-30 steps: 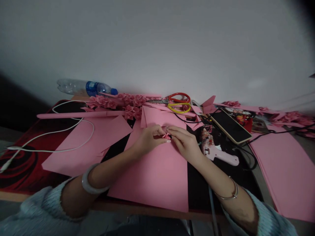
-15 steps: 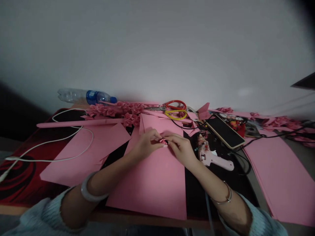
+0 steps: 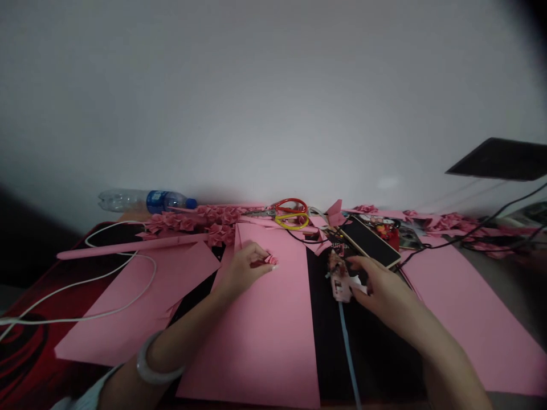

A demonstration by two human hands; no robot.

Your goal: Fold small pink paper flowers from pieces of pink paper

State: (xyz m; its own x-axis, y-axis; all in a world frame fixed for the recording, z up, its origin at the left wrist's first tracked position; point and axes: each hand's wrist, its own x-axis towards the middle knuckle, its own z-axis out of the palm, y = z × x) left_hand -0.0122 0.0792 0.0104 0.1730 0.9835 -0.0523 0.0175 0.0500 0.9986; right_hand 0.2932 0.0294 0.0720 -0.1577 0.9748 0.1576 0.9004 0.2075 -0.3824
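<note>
While a broad pink sheet (image 3: 265, 341) is spread over the dark mat (image 3: 376, 359), both hands are occupied above or beside it. At the right hand (image 3: 384, 290), thumb and fingers are parted beside the pale glue gun (image 3: 341, 287), between three and four o'clock from the flower; whether its handle is grasped cannot be told. The gun's handle is best wrapped fully, with its nozzle angled away from skin. By the left hand's (image 3: 243, 270) narrow grip, a folded paper flower (image 3: 271, 259) is pinched near the sheet's twelve o'clock; only light pressure should be applied, so that the petals are not flattened.
</note>
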